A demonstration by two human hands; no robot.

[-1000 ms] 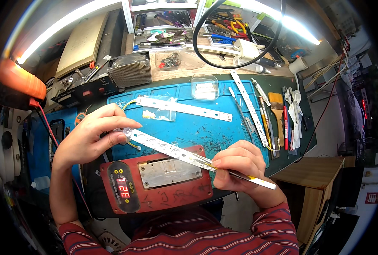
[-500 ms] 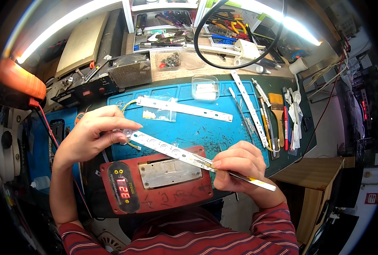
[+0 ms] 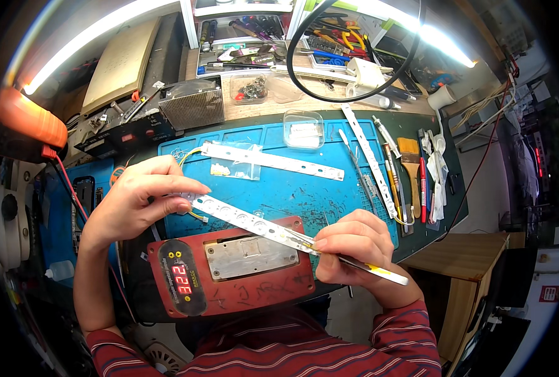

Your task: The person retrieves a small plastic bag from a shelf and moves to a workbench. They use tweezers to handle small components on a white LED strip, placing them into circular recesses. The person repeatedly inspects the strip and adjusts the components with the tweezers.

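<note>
My left hand (image 3: 142, 196) pinches the upper left end of a white LED strip (image 3: 235, 217) between thumb and fingers. Round spots line the strip, which slants down to the right above a red heating plate unit (image 3: 264, 295) with a grey metal plate (image 3: 251, 256) and a lit display. In my right hand (image 3: 355, 248) are slim tweezers (image 3: 380, 270) with yellow marks on the rear part. Their tips lie over the strip's lower right part; whether these fingers also grip the strip, I cannot tell.
Behind the unit a blue work mat (image 3: 270, 195) holds another LED strip (image 3: 279, 162), a small plastic bag (image 3: 235, 169) and a clear box (image 3: 303, 130). To the right are a third strip (image 3: 370, 160), a brush (image 3: 409, 160) and pens. An orange device (image 3: 31, 119) stands left.
Both hands keep almost the same place. The tweezers' rear end has dipped very slightly, and the digits on the heating unit's display look different.
</note>
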